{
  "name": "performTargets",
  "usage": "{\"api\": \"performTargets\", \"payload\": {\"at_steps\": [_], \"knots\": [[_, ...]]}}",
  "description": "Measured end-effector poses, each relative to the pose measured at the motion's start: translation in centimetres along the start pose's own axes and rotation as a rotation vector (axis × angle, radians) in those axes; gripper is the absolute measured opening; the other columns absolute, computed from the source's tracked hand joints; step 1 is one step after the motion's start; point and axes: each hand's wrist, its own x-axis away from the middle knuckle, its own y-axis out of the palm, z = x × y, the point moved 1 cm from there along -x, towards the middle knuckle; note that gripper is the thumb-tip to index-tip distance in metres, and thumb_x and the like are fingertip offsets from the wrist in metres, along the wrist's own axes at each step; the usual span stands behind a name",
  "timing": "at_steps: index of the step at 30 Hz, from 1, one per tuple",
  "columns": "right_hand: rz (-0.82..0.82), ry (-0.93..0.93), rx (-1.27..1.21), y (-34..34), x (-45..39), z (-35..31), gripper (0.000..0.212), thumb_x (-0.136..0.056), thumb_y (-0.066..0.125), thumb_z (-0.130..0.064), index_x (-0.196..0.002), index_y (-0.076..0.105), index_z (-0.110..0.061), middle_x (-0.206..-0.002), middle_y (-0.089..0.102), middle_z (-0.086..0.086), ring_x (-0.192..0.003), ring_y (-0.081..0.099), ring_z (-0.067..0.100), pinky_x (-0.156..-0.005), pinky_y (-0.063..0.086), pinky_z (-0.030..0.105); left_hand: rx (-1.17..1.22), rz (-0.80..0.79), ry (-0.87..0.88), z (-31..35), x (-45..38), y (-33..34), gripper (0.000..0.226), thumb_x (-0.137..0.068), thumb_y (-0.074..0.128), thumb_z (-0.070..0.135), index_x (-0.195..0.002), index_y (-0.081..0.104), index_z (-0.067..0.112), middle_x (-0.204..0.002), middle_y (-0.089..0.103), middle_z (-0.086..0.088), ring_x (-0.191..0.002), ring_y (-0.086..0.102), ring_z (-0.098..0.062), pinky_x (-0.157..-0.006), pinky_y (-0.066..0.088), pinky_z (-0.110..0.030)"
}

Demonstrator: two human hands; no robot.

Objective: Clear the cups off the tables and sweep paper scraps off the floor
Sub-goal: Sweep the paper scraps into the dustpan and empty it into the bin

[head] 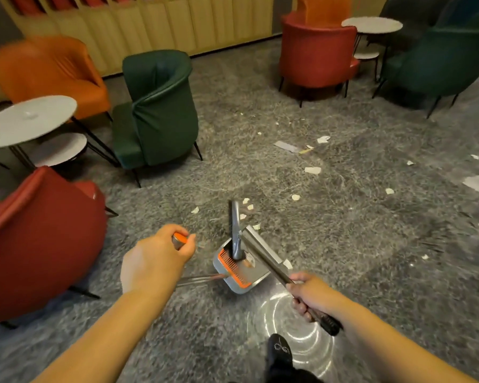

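Head view: both hands held sweeping tools over a scrap-strewn floor.
The left hand [155,258] curled round an orange-capped handle [179,240], its shaft mostly hidden; dustpan [239,268] lay between; right hand [313,295] gripped a metal handle [268,261]; paper scraps [312,170] lay farther right.

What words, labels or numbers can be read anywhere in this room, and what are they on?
None can be read.
shoe: a pale looped emblem, not letters.
paper scraps: any print is too small and blurred to tell.
dustpan: no label shows.
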Motion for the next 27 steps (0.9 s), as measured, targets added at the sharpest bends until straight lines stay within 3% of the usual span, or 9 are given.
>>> {"api": "performTargets", "payload": {"at_steps": [5,10,16,23,27], "knots": [[-0.094,0.039,0.030,-0.1,-5.7,-7.2,0.024,-0.098,0.049,-0.015,-0.120,0.045,-0.023,-0.055,0.045,0.005,-0.034,0.038,0.009,-0.037,0.032,0.014,-0.027,0.045,-0.082,-0.7,-6.1,0.5,0.015,-0.084,0.061,0.057,-0.084,0.058,0.042,-0.054,0.047,0.015,-0.055,0.046,-0.017,-0.049,0.031,-0.027],[-0.157,0.049,0.042,2.2,-10.2,-13.5,0.030,-0.099,0.049,-0.016,-0.126,0.039,-0.026,-0.065,0.045,0.008,-0.035,0.038,0.008,-0.037,0.032,0.014,-0.073,0.080,-0.150,-3.7,-11.3,0.6,0.016,-0.083,0.064,0.055,-0.082,0.059,0.041,-0.060,0.060,0.009,-0.058,0.058,-0.024,-0.051,0.033,-0.028],[-0.180,0.042,0.098,6.9,-16.2,-21.2,0.026,-0.101,0.044,-0.015,-0.126,0.039,-0.021,-0.063,0.041,0.008,-0.032,0.034,0.007,-0.035,0.029,0.012,-0.103,0.045,-0.235,-9.6,-20.6,1.9,0.015,-0.085,0.063,0.052,-0.080,0.056,0.040,-0.051,0.045,0.013,-0.052,0.042,-0.019,-0.050,0.031,-0.028],[-0.168,0.106,0.055,12.1,-23.5,-28.6,0.011,-0.101,0.047,-0.015,-0.108,0.044,-0.022,-0.061,0.041,0.008,-0.031,0.033,0.007,-0.036,0.030,0.012,-0.108,-0.055,-0.240,-16.4,-31.6,4.8,0.017,-0.085,0.062,0.052,-0.082,0.056,0.036,-0.066,0.065,0.002,-0.067,0.063,-0.029,-0.056,0.042,-0.031],[-0.137,0.150,0.021,13.6,-27.2,-30.8,0.016,-0.100,0.048,-0.017,-0.114,0.044,-0.023,-0.056,0.044,0.008,-0.032,0.034,0.010,-0.037,0.031,0.013,-0.128,-0.123,-0.247,-18.7,-36.2,6.8,0.021,-0.086,0.060,0.054,-0.089,0.064,0.033,-0.073,0.069,0.000,-0.072,0.066,-0.028,-0.056,0.042,-0.030]]}}
